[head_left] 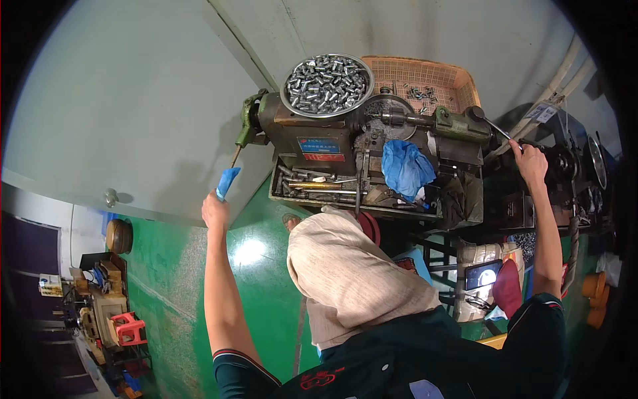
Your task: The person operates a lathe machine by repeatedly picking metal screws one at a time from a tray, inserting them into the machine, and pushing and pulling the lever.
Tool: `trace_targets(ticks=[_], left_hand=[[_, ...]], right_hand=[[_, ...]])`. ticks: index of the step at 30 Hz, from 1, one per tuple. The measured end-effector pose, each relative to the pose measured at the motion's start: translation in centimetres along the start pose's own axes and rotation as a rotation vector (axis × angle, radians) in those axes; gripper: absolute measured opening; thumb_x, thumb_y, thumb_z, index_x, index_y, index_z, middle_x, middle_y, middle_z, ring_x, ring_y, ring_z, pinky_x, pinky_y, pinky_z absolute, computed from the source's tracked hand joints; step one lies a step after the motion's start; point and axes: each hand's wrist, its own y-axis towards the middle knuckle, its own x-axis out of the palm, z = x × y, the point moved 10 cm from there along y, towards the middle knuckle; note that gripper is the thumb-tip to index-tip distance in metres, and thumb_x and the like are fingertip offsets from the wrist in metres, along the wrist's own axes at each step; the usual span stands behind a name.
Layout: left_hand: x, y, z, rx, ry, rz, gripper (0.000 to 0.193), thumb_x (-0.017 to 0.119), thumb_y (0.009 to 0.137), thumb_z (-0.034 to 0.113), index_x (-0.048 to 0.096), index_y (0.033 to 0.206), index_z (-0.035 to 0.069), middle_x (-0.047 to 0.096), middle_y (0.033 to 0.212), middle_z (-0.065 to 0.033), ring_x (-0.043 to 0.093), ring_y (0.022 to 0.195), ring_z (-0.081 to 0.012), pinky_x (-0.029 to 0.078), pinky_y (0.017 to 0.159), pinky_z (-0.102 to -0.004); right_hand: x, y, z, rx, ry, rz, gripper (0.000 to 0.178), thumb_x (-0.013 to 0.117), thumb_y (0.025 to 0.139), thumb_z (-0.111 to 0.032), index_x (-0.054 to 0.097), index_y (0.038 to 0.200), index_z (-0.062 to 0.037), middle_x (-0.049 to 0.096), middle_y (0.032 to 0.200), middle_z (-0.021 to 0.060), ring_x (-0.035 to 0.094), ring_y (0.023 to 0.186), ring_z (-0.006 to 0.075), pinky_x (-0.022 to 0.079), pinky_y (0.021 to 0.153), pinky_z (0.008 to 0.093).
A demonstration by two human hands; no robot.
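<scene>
My left hand (216, 209) is closed around the blue-wrapped end of a lever (227, 181), which hangs from a green arm (247, 125) at the left of a small bench lathe (282, 130). On the other side, my right hand (530, 163) grips a thin metal lever (498, 128) joined to the green tailstock (462, 125). Between them is the chuck (395, 118), with metal shavings around it. Whether a workpiece sits in it is too small to tell. A round steel bowl (371, 83) heaped with short metal parts (325, 83) stands on the headstock.
Behind the lathe, an orange plastic basket (462, 80) holds a few parts. A blue cloth (407, 169) lies on the front, beside a tray of tools (319, 186). Beige fabric (359, 263) covers my lap. Another machine (565, 159) stands at right; a grey panel (133, 100) rises at left.
</scene>
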Motion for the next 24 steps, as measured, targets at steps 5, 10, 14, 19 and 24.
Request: trace_targets(ticks=[5, 10, 14, 19, 24], left_hand=[[-0.3, -0.1, 0.2, -0.014, 0.005, 0.012, 0.026, 0.052, 0.074, 0.005, 0.061, 0.098, 0.006, 0.062, 0.088, -0.0205, 0.059, 0.086, -0.0380, 0.046, 0.074, -0.0453], [-0.2, -0.2, 0.2, -0.023, 0.003, 0.002, 0.028, 0.052, 0.073, 0.004, 0.060, 0.099, 0.006, 0.062, 0.087, -0.0207, 0.059, 0.085, -0.0382, 0.046, 0.074, -0.0453], [-0.2, -0.1, 0.1, -0.011, 0.015, 0.016, 0.031, 0.053, 0.072, 0.005, 0.060, 0.102, 0.006, 0.062, 0.087, -0.0206, 0.059, 0.086, -0.0381, 0.046, 0.075, -0.0450], [-0.2, -0.1, -0.1, -0.016, -0.017, 0.025, 0.032, 0.052, 0.073, 0.005, 0.060, 0.103, 0.006, 0.062, 0.089, -0.0209, 0.058, 0.087, -0.0382, 0.046, 0.076, -0.0446], [-0.1, -0.2, -0.2, -0.037, -0.010, 0.012, 0.030, 0.051, 0.073, 0.006, 0.060, 0.102, 0.006, 0.062, 0.089, -0.0206, 0.058, 0.087, -0.0379, 0.046, 0.076, -0.0447]], right_hand=[[-0.3, -0.2, -0.1, 0.021, -0.023, 0.021, 0.058, 0.045, 0.083, -0.056, 0.066, 0.078, -0.0025, 0.061, 0.071, 0.0214, 0.060, 0.072, 0.0374, 0.047, 0.065, 0.0441], [-0.2, -0.2, 0.1, 0.040, -0.011, -0.004, 0.060, 0.044, 0.082, -0.057, 0.065, 0.076, -0.0012, 0.061, 0.072, 0.0218, 0.060, 0.073, 0.0371, 0.048, 0.067, 0.0433], [-0.2, -0.1, 0.0, -0.014, 0.013, 0.025, 0.058, 0.046, 0.083, -0.054, 0.064, 0.071, -0.0003, 0.060, 0.069, 0.0223, 0.060, 0.070, 0.0383, 0.048, 0.065, 0.0441], [-0.6, 2.8, -0.2, -0.042, -0.165, 0.160, 0.034, 0.056, 0.080, -0.040, 0.059, 0.094, -0.0094, 0.057, 0.097, 0.0095, 0.052, 0.097, 0.0267, 0.040, 0.080, 0.0462], [-0.1, 8.6, -8.4, -0.024, 0.107, 0.240, 0.030, 0.058, 0.077, -0.030, 0.057, 0.103, -0.0150, 0.056, 0.106, 0.0060, 0.049, 0.105, 0.0231, 0.040, 0.084, 0.0442]])
